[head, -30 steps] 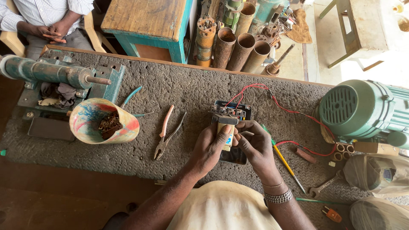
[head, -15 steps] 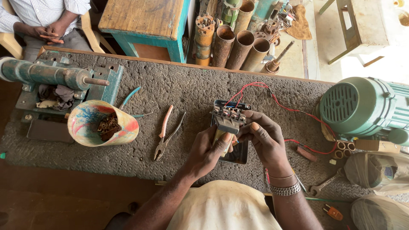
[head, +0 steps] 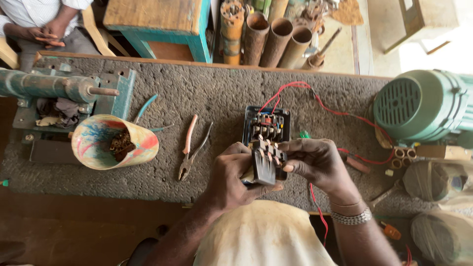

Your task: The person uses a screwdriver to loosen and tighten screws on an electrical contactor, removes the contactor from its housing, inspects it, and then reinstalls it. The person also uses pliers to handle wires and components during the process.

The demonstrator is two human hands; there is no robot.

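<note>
Clearly mid-job: the left hand (head: 231, 180) and right hand (head: 315, 162) both grip a small black switch block (head: 266, 165), lifted out of its open wired box (head: 266, 123) on the tabletop (head: 207, 93); pliers (head: 194, 148) lie untouched.

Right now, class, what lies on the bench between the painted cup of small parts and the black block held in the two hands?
In the head view, pink-handled pliers lie on the bench between the cup and the black block held by the left hand and right hand.

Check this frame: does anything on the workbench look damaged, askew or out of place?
Nothing is clearly damaged. The painted cone-shaped container lies tipped on its side with dark bits inside, and loose red wires trail across the bench mat.
</note>
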